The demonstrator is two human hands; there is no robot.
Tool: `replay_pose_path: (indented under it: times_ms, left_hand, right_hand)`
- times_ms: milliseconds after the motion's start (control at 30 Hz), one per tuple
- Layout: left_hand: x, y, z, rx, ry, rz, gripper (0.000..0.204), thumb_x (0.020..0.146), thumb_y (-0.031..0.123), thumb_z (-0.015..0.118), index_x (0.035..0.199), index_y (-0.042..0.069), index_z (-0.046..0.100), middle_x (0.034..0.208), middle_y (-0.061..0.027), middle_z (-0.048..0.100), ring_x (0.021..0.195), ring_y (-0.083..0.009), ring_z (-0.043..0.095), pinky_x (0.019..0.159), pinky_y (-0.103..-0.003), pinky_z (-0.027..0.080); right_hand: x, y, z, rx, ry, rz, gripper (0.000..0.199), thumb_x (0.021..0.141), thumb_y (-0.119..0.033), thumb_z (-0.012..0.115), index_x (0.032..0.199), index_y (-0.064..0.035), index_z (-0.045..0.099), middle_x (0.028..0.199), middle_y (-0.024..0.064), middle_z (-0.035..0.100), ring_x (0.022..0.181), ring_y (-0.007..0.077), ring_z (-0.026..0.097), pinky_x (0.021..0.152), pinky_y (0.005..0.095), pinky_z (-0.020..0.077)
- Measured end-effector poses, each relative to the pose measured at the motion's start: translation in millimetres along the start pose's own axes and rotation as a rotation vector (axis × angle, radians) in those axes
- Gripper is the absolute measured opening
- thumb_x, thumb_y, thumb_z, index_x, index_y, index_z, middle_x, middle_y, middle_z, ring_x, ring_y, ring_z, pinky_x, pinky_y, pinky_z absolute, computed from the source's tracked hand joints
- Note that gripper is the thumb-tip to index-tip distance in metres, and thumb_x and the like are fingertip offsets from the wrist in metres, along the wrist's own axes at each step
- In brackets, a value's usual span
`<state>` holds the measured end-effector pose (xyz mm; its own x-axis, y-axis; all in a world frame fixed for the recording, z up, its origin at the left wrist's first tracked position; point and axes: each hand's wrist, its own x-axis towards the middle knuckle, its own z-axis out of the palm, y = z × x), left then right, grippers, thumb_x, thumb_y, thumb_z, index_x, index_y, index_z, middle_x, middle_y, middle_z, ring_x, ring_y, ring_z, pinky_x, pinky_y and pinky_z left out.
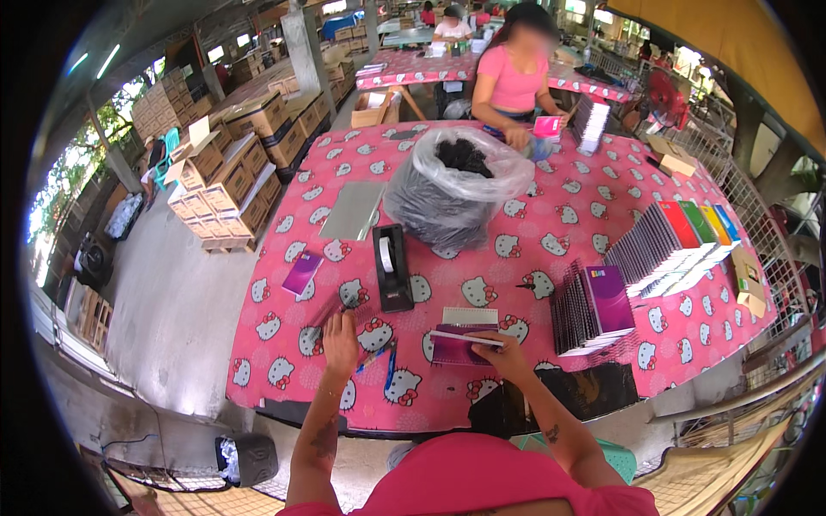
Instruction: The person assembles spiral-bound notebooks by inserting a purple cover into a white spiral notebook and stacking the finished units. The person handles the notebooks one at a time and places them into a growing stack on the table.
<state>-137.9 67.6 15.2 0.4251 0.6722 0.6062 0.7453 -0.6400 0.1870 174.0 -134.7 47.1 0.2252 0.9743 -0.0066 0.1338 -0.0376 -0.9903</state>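
My right hand (pixel 509 356) grips a small purple notebook (pixel 460 337) by its right end, tilted so its white page edge shows. Beneath it lie a purple cover (pixel 454 351) and a white sheet (pixel 470 316) with a row of holes along its edge. On the left, my left hand (pixel 340 342) reaches into thin dark binding coils (pixel 357 316) with its fingertips drawn together; what they pinch is too small to make out. Pens (pixel 390 365) lie beside that hand. A black tape dispenser (pixel 393 271) stands beyond it, and a purple notebook (pixel 302 273) lies farther left.
Purple spiral notebooks (pixel 594 310) stand stacked at right, with more multicoloured notebooks (pixel 675 249) behind. A large clear plastic bag (pixel 439 202) of black coils sits mid-table, beside a clear sheet (pixel 351 210). Across the table a co-worker (pixel 516 77) handles notebooks. Cartons (pixel 228 185) are stacked at left.
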Motion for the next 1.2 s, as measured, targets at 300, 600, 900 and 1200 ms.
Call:
replay_pose_path:
  times_ms: [300,600,900,1200]
  left_hand:
    - [13,110,-43,-0.651,-0.038,-0.115,0.015,0.089,0.003,0.066,0.104,0.003,0.066,0.082,-0.0141,0.061,0.07,-0.0293,0.062,0.059,-0.039,0.048]
    - [7,133,-52,-0.713,-0.144,-0.101,0.015,0.087,0.003,0.07,0.102,0.002,0.07,0.087,-0.0103,0.064,0.074,-0.0213,0.065,0.064,-0.031,0.051]
    - [9,130,-41,-0.716,-0.046,-0.122,0.015,0.087,-0.001,0.068,0.102,0.0,0.071,0.086,-0.0111,0.065,0.072,-0.0199,0.064,0.063,-0.03,0.051]
    - [20,118,-39,-0.637,-0.124,-0.129,0.013,0.09,0.011,0.068,0.083,0.0,0.067,0.063,-0.0118,0.058,0.052,-0.0237,0.057,0.049,-0.035,0.042]
  right_hand:
    - [3,12,6,0.085,0.029,-0.113,0.029,0.091,-0.004,0.07,0.12,-0.0038,0.07,0.106,0.0029,0.071,0.097,0.0079,0.06,0.088,0.0249,0.0484]
    - [3,14,6,0.13,0.046,-0.08,0.029,0.092,0.0,0.067,0.12,-0.0039,0.069,0.096,-0.0033,0.066,0.084,0.0046,0.053,0.077,0.0199,0.0442]
    - [5,11,6,0.184,0.038,-0.076,0.029,0.093,-0.002,0.066,0.121,-0.0046,0.068,0.105,0.0,0.069,0.093,0.0061,0.057,0.084,0.0221,0.0463]
    - [3,8,4,0.173,0.016,-0.025,0.029,0.094,-0.005,0.066,0.123,-0.0049,0.068,0.107,0.0017,0.069,0.095,0.0076,0.058,0.086,0.0233,0.047]
